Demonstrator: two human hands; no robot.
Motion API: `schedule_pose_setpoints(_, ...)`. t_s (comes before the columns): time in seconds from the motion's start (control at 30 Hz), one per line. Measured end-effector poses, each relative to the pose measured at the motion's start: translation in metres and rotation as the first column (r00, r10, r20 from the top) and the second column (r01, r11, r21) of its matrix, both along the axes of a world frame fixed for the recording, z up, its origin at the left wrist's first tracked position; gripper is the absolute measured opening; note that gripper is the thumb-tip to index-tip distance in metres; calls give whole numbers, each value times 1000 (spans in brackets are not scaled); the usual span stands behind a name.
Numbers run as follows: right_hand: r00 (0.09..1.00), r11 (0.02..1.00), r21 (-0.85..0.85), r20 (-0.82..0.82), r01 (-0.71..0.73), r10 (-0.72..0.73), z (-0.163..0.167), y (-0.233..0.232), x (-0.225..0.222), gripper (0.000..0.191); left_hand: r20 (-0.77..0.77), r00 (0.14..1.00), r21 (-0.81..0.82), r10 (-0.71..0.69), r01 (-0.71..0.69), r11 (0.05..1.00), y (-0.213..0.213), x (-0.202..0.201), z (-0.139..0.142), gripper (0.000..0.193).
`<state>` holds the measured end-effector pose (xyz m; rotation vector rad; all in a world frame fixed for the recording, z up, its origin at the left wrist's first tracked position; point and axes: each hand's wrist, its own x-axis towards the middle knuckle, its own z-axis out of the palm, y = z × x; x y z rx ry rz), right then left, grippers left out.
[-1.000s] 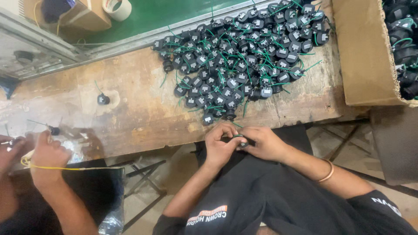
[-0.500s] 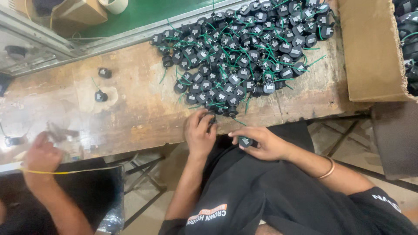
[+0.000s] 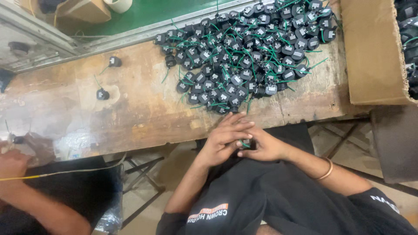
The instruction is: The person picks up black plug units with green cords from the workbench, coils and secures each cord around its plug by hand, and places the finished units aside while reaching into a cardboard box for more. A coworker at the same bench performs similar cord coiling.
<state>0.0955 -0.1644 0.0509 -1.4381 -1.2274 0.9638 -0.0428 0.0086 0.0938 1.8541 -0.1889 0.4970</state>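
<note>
Biggest thing in front of you is the worn wooden workbench (image 3: pixel 143 109), with a cardboard box (image 3: pixel 370 52) parked at its right end and a green conveyor strip (image 3: pixel 148 13) running along the far edge. Spread across the bench is a big heap of small black round parts with green wires (image 3: pixel 244 56), and two strays (image 3: pixel 102 94) sit well apart from it off to the left. Your hands are together just off the near edge of the bench, right below the heap: your left hand (image 3: pixel 224 141) is curled over the top, your right hand (image 3: pixel 263 146) cupped under, and between them they pinch one small black part (image 3: pixel 246 142) with a bit of green wire showing. Looks to me like you're mid-fiddle on that single piece, probably its wire. Whatever comes next wants fine fingertip work, so keep it tight. A co-worker's hand (image 3: pixel 13 163) is at the far left with a yellow wire (image 3: pixel 65 172).
</note>
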Motion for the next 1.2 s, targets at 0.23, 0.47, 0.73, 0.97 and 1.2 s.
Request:
schedule_pose_setpoints(0.23, 995, 996, 81, 97, 24, -32, 0, -7, 9, 52, 80, 913, 14, 399, -402, 916, -20, 2, -3, 22)
schedule_pose_setpoints(0.47, 972, 967, 194, 134, 165, -193, 17, 4, 5, 39, 105, 911, 47, 399, -406, 913, -23, -12, -25, 21)
schedule_pose_setpoints(0.73, 960, 965, 229, 218, 126, -177, 24, 4, 2, 37, -48, 877, -133, 477, -479, 868, -14, -7, -17, 17)
schedule_pose_setpoints(0.97, 977, 971, 156, -147, 179, -156, 19, 6, 9, 35, 154, 684, 426, 713, -697, 577, 64, 33, -2, 33)
schedule_pose_setpoints(1.2, 970, 944, 236, -131, 232, -205, 15, -4, 10, 27, 405, 668, 350, 624, -744, 569, 63, 30, 3, 29)
